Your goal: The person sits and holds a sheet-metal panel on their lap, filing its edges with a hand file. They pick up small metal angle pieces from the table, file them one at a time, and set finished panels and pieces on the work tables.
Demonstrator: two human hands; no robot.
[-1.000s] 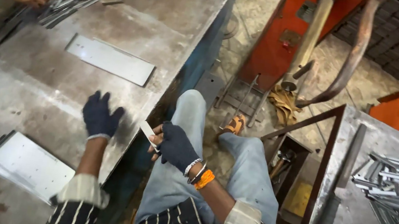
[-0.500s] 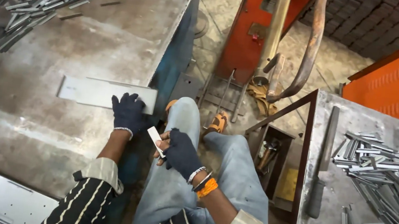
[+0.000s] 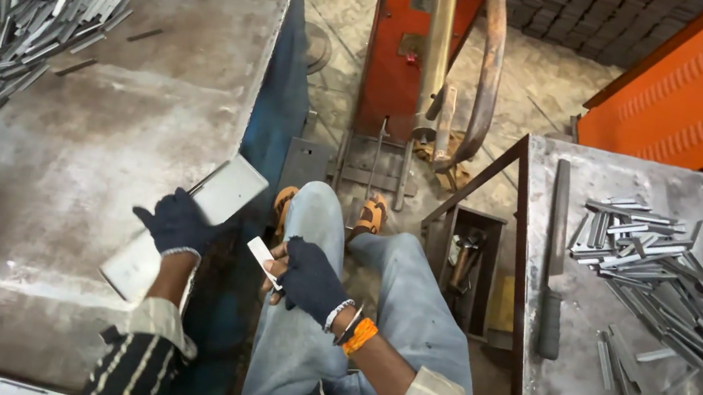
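Flat rectangular grey sheet-metal plate (image 3: 181,233) is being lifted at the right-hand edge of the worn grey steel surface (image 3: 84,142), partly overhanging the blue side of that surface. The left hand (image 3: 175,223), in a dark blue knitted glove, is gripping the plate across its middle, fingers closing over its top face. The plate's long axis is running diagonally, from the lower left near the person's striped sleeve up to the right, where its far corner is pointing toward the red machine frame (image 3: 401,39); that far end is sitting higher than the near one.

The right hand (image 3: 308,279), also gloved, is pinching a small pale metal strip (image 3: 263,260) just above the person's jeans-clad knee.

Judging from this, the plate is being held by one hand only and off balance over the edge, so it could be tipping and sliding off onto the knees or floor. Its thin edges could also be cutting through the knit glove if the grip is slipping. The small strip could be dropping between the legs.
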